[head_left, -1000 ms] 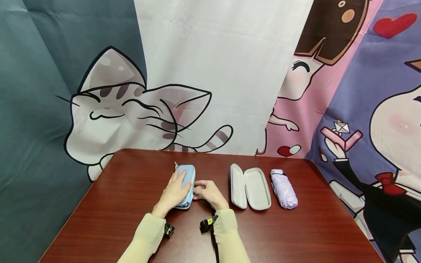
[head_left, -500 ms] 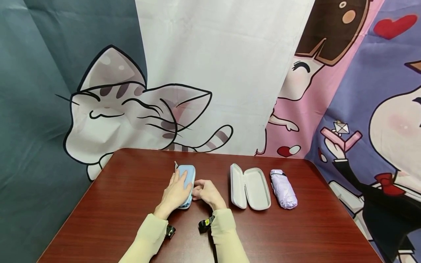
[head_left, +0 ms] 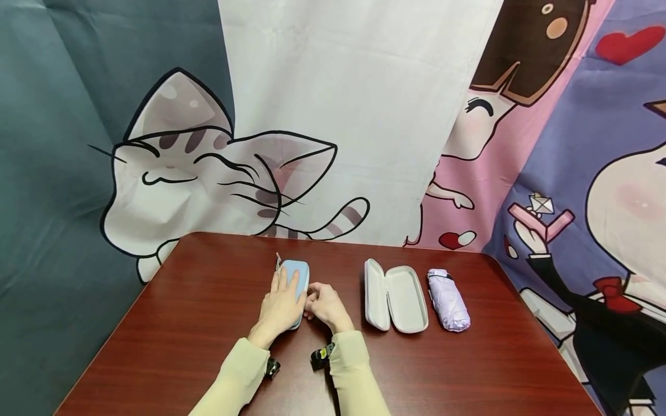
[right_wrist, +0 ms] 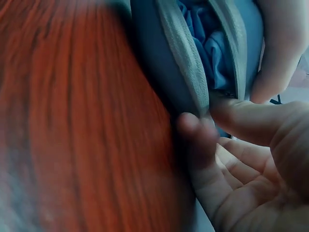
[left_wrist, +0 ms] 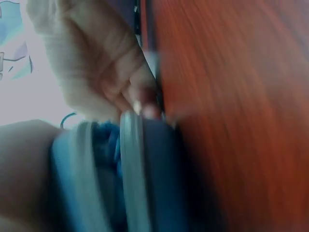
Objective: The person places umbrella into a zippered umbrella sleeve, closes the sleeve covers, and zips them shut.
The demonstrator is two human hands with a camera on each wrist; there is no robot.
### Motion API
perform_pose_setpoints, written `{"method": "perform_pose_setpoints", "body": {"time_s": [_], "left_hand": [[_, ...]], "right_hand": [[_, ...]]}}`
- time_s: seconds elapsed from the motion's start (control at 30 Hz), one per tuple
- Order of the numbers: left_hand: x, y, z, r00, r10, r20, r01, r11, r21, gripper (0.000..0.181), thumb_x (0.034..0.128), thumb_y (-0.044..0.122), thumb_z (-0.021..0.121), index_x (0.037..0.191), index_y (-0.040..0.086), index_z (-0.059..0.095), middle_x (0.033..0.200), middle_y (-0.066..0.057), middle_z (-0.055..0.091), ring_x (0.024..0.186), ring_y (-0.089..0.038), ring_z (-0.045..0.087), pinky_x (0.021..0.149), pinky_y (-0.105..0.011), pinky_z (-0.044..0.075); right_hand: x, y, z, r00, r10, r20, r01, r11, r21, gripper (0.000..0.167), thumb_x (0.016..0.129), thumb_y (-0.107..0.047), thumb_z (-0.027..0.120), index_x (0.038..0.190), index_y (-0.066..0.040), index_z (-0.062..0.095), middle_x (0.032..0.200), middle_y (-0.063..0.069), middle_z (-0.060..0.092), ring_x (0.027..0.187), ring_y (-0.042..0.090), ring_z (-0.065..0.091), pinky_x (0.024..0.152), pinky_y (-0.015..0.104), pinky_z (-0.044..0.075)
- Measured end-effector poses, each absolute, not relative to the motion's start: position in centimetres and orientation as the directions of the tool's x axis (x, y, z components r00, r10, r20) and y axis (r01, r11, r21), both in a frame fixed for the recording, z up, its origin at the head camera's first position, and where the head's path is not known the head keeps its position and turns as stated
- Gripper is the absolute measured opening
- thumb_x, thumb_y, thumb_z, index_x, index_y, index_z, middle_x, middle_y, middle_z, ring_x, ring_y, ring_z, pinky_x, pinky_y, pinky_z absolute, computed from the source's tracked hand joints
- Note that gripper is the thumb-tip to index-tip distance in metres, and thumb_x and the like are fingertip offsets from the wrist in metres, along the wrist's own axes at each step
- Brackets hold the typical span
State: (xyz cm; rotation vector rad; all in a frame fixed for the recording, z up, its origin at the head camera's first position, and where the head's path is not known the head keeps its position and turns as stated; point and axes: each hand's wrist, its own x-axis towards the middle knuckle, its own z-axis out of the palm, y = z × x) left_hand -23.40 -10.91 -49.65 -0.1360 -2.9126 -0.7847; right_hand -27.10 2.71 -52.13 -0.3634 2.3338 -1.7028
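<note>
Both wrist views show what the head view does not: bunched blue cloth (right_wrist: 216, 53) between the case's parted zip edges (right_wrist: 186, 46). The blue case (head_left: 303, 276) is on the tabletop (head_left: 156, 346), left of an open pale case (head_left: 409, 300) and a lilac bundle (head_left: 448, 303). The left hand (head_left: 281, 303), fingers extended, lies over it, covering its near part. The right hand (head_left: 325, 306) pinches its edge; what lies between those fingertips is hidden. The left wrist view is blurred.

Left hand (head_left: 281, 303) seemingly further right
</note>
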Motion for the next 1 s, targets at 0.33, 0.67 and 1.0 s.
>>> {"method": "perform_pose_setpoints", "body": {"time_s": [0.33, 0.67, 1.0], "left_hand": [[-23.4, -10.8, -50.3, -0.99, 0.094, 0.102, 0.129, 0.89, 0.436, 0.06, 0.1021, 0.03, 0.047, 0.151, 0.001, 0.029, 0.157, -0.028, 0.011, 0.143, -0.046, 0.009, 0.093, -0.064, 0.038], [-23.1, -10.1, -50.1, -0.995, 0.062, 0.084, 0.09, 0.913, 0.398, 0.064, 0.0997, 0.029, 0.053, 0.152, 0.003, 0.028, 0.158, -0.025, 0.011, 0.144, -0.045, 0.01, 0.088, -0.062, 0.04], [-23.1, -10.9, -49.9, -0.995, 0.093, 0.025, 0.094, 0.897, 0.431, 0.063, 0.1011, 0.033, 0.049, 0.153, 0.006, 0.027, 0.16, -0.022, 0.006, 0.145, -0.042, 0.004, 0.09, -0.064, 0.039]], "right_hand": [[-27.2, 2.9, -52.4, -0.936, -0.351, -0.02, -0.086, 0.283, -0.955, 0.041, 0.079, 0.017, 0.061, 0.119, 0.007, 0.06, 0.067, 0.008, 0.065, 0.05, 0.018, 0.06, 0.05, 0.03, 0.052], [-27.2, 4.4, -51.2, -0.915, -0.399, 0.062, -0.173, 0.25, -0.953, 0.039, 0.088, 0.008, 0.059, 0.127, 0.009, 0.056, 0.083, 0.013, 0.067, 0.068, 0.035, 0.067, 0.061, 0.04, 0.056], [-27.8, 2.2, -48.4, -0.89, -0.282, 0.359, -0.449, 0.396, -0.801, 0.023, 0.089, -0.001, 0.067, 0.112, -0.004, 0.071, 0.106, 0.01, 0.07, 0.094, 0.025, 0.067, 0.082, 0.043, 0.052]]}}
